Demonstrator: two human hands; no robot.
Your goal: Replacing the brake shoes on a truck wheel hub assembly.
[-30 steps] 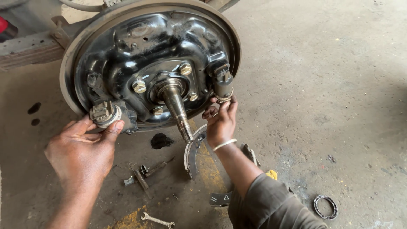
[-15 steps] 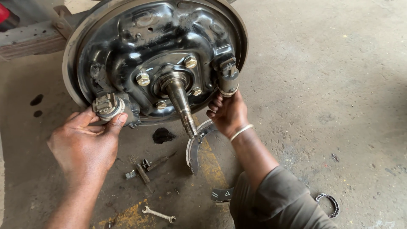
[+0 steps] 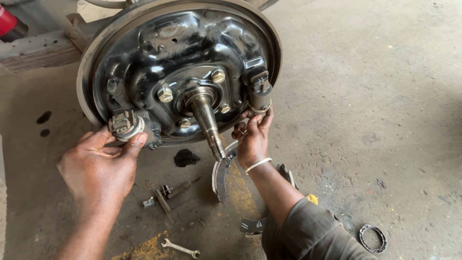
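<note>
We are fitting small parts onto the big black brake plate (image 3: pixel 144 58). Our left hand (image 3: pixel 98 166) pinches the round metal cylinder (image 3: pixel 124 124) at the plate's lower left edge — fingers closed on it. Our right hand (image 3: pixel 252 139) holds the other cylinder (image 3: pixel 260 94) on the right side, fingertips tight around its bottom. Next we likely need to push both in evenly — slowly, past the shiny axle (image 3: pixel 207 118) in the middle.

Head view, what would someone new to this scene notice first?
First the big black backing plate filling the upper left, with a spindle jutting from its middle. The left hand touches a cylinder at the plate's lower left edge, while the right hand reaches up to another cylinder on its right side. Below, a brake shoe and a small wrench lie on the concrete floor.
</note>
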